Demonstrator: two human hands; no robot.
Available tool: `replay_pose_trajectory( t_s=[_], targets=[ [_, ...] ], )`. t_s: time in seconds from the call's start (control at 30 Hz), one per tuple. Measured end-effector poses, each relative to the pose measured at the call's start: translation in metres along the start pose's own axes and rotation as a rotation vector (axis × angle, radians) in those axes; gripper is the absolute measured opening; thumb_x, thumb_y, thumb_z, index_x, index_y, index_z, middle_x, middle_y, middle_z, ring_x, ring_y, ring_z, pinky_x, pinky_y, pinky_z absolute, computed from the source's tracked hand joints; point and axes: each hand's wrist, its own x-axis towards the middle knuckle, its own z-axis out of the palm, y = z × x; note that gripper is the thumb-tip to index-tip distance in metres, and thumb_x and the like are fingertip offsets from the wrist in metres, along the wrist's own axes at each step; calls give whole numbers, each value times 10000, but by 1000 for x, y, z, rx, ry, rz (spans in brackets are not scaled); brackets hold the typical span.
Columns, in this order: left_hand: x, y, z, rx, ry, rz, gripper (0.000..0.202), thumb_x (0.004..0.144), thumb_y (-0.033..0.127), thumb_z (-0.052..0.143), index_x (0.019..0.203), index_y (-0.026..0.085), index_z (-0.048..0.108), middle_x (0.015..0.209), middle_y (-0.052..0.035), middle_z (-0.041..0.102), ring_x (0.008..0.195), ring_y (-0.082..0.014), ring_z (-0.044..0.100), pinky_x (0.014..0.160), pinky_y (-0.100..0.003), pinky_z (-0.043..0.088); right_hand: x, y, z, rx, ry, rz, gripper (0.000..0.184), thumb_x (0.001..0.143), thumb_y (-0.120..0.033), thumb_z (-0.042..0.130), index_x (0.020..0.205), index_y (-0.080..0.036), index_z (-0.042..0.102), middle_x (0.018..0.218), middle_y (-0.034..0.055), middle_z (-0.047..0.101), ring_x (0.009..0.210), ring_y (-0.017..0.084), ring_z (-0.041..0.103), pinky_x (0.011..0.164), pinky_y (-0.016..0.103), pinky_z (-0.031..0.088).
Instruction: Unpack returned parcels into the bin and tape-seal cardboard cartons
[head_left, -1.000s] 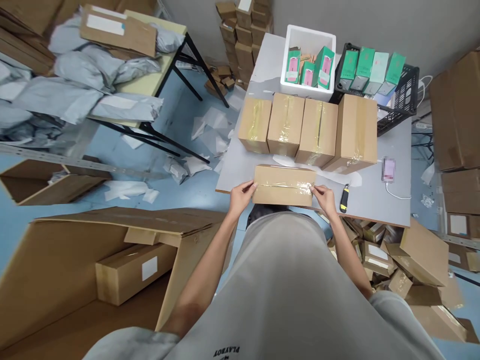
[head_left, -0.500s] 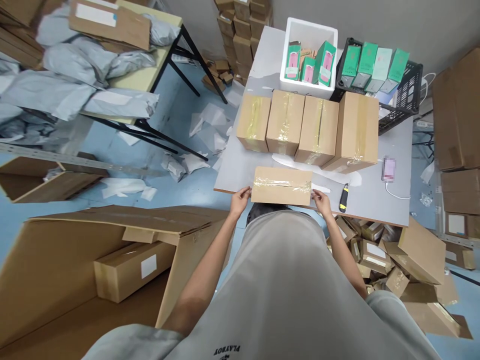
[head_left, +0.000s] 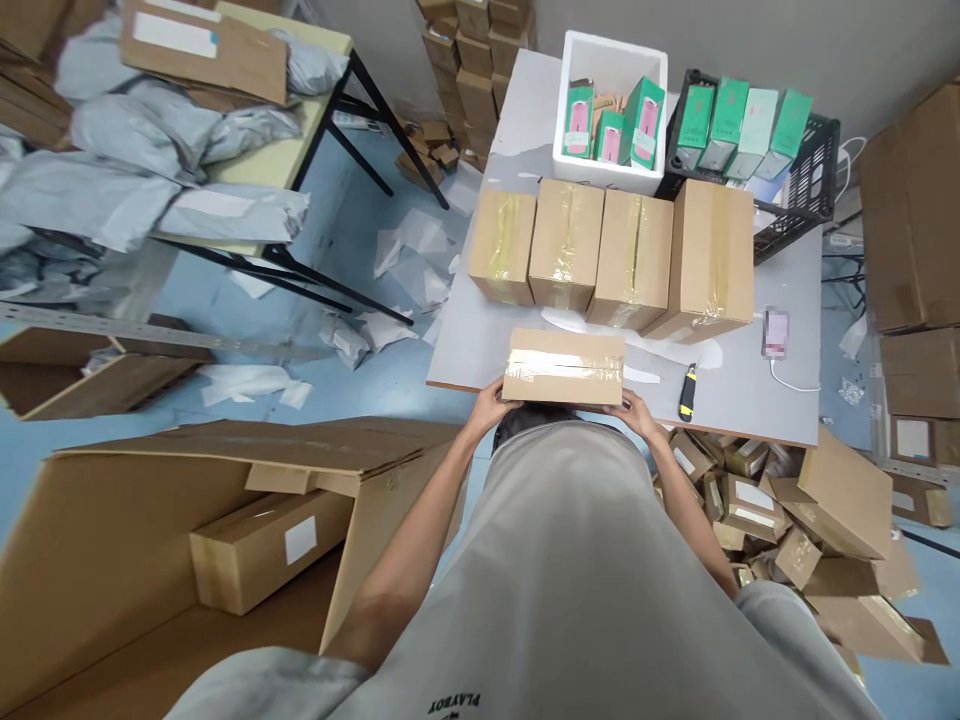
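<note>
Sitting at the near edge of the table (head_left: 750, 405), the taped cardboard box (head_left: 564, 366) was clamped between both hands, the left hand (head_left: 491, 407) at its left end and the right hand (head_left: 634, 410) at its right. A utility knife (head_left: 685, 393) lay just to its right, and four sealed boxes (head_left: 600, 250) stood in a row behind.

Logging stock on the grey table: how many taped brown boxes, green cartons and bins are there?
Taped brown boxes: 5, four in a row plus the held box between left hand and right hand
Green cartons: 7, three in the white foam box, four in the black crate
Bins: 2
Total: 14
</note>
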Motion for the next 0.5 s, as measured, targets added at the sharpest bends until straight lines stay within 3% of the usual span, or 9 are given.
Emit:
replay_pose_trajectory(
  t_s=[0.1,0.2,0.33,0.43,0.5],
  targets=[
    [2,13,-8,-82,-19,21,759,691,591,942,1306,162,823,1400,-159,827,1369,-408,739,1215,-534,581,-4,-13,-6,6,24,-92,713,826,-838,825,1191,-230,901,1379,146,819,1348,375,709,1166,507,566],
    [5,25,-13,-132,-1,34,793,731,730,900,1281,162,844,1383,-175,831,1325,-399,750,1177,-510,596,-2,-26,-8,32,95,-131,745,951,-881,676,1174,-208,903,1248,141,854,1212,343,749,1105,471,586],
    [12,30,-9,-153,82,-6,804,684,759,936,1222,166,863,1281,-164,860,1261,-381,759,1150,-498,601,14,-34,-2,-70,139,-90,853,921,-983,590,1018,-198,909,1011,113,859,1010,319,745,986,452,609],
    [17,23,-4,-172,117,-58,763,696,767,930,1154,160,867,1208,-161,873,1225,-371,771,1139,-499,606,26,-31,5,-61,130,-68,890,894,-1008,576,1048,-195,903,1086,116,871,1059,328,763,1020,464,620],
    [18,16,-4,-188,137,-88,756,773,800,857,1163,152,856,1171,-165,875,1205,-357,787,1118,-502,620,29,-25,7,1,127,-43,906,892,-1009,565,1097,-189,894,1182,134,874,1132,337,778,1045,472,636]
  ],
)
